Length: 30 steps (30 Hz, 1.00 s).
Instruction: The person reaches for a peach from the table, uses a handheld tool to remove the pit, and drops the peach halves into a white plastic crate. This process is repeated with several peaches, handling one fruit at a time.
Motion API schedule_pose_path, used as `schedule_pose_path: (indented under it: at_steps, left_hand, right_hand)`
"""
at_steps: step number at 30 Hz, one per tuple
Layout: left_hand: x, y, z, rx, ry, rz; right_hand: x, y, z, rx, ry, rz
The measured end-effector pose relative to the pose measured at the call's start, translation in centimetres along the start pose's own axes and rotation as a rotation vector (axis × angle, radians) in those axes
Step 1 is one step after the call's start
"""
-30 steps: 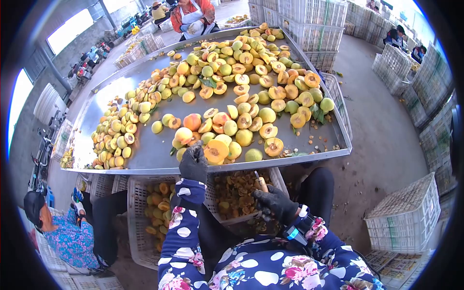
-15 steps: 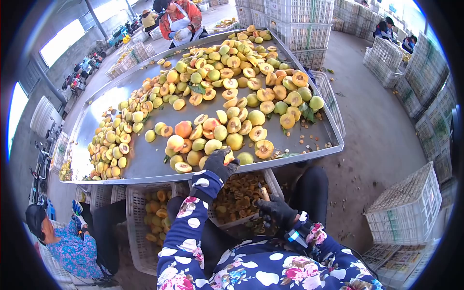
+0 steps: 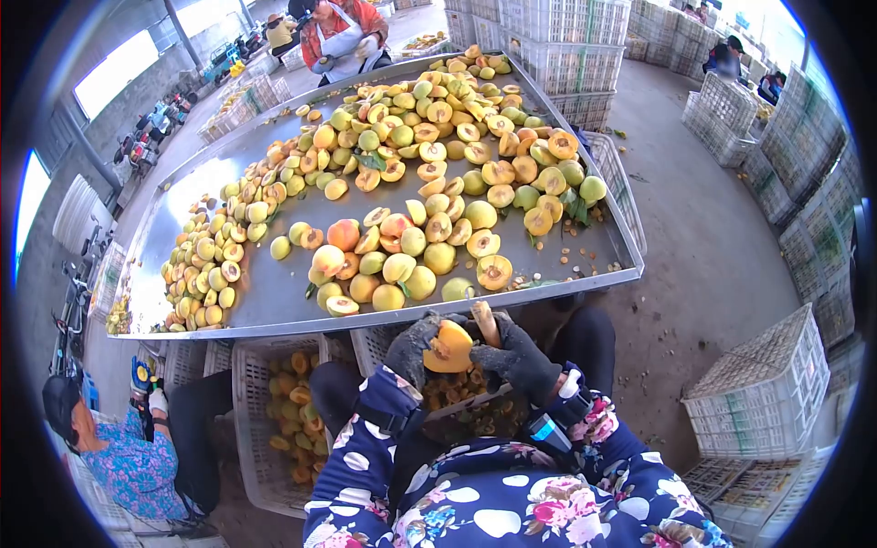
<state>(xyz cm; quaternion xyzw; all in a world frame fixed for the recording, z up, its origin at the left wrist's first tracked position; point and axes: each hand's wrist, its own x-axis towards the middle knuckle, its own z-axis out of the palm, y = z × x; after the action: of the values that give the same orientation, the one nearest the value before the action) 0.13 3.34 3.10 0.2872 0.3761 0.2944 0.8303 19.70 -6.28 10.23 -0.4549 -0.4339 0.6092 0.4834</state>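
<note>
My left hand point(image 3: 411, 351), in a dark glove, holds a halved yellow peach point(image 3: 449, 351) with its cut face toward me. My right hand point(image 3: 524, 362), gloved too, is closed on a wooden-handled tool point(image 3: 486, 323) that points up beside the peach half; its thin metal tip is hard to make out. Both hands are close together just below the near edge of a metal table point(image 3: 283, 292). Whole and halved peaches point(image 3: 438, 258) lie on that table. Under my hands is a crate point(image 3: 365, 345) with cut peach pieces, partly hidden.
At my left stands a crate of peach halves point(image 3: 297, 411). A co-worker in a blue patterned top point(image 3: 137, 470) sits on the left, and another person point(image 3: 343, 46) works across the table. Stacked white crates point(image 3: 763, 393) stand to the right and behind the table.
My left hand has drawn back from the peaches at the table's edge, bringing a peach half toward me. My right hand has risen with the tool to meet it.
</note>
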Motion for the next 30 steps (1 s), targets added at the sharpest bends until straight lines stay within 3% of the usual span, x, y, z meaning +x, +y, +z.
schedule_pose_path:
  at_steps: [3, 7, 9, 11, 14, 17, 19, 21, 24, 25, 28, 30]
  left_hand:
    - [-2.2, -0.1, 4.1, 0.010, -0.011, 0.020]
    - [-0.9, -2.5, 1.1, 0.574, -0.136, 0.346]
    - [-2.1, -1.9, 1.8, 0.660, -0.115, 0.357]
    - [0.8, -4.3, -1.7, 0.677, -0.222, 0.381]
    - [2.2, -5.4, -2.8, 0.513, -0.294, 0.350]
    - [1.7, -5.2, -1.9, 0.131, -0.276, 0.180]
    - [0.1, -4.3, -0.3, 0.035, -0.203, 0.098]
    - [-2.8, -2.3, 3.1, 0.133, -0.085, 0.083]
    - [-3.4, -3.6, 3.6, 0.109, -0.078, 0.235]
    - [-3.2, -3.8, 3.3, 0.045, -0.132, 0.238]
    - [-5.0, -1.8, 7.0, -0.106, -0.002, 0.156]
    - [-3.9, -2.8, 6.0, -0.187, -0.074, 0.250]
  right_hand:
    - [-0.3, 0.4, 0.7, 0.034, -0.035, 0.080]
    - [-1.2, 0.9, 1.7, 0.074, 0.015, 0.149]
    - [-1.5, 1.1, 2.1, 0.093, 0.045, 0.162]
    - [-1.7, 1.5, 2.3, 0.092, 0.052, 0.167]
    - [-1.8, 2.5, 2.6, 0.113, 0.076, 0.185]
    - [-1.6, 3.3, 2.8, 0.115, 0.098, 0.135]
    - [-1.6, 3.9, 3.2, 0.076, 0.136, 0.127]
    - [-1.5, 4.0, 3.0, 0.067, 0.177, 0.162]
    - [-1.3, 3.5, 2.6, 0.101, 0.215, 0.248]
    - [-1.2, 3.6, 2.5, 0.115, 0.216, 0.248]
    - [-0.9, 4.3, 1.9, 0.297, 0.216, 0.187]
    - [-0.7, 4.4, 2.0, 0.401, 0.196, 0.138]
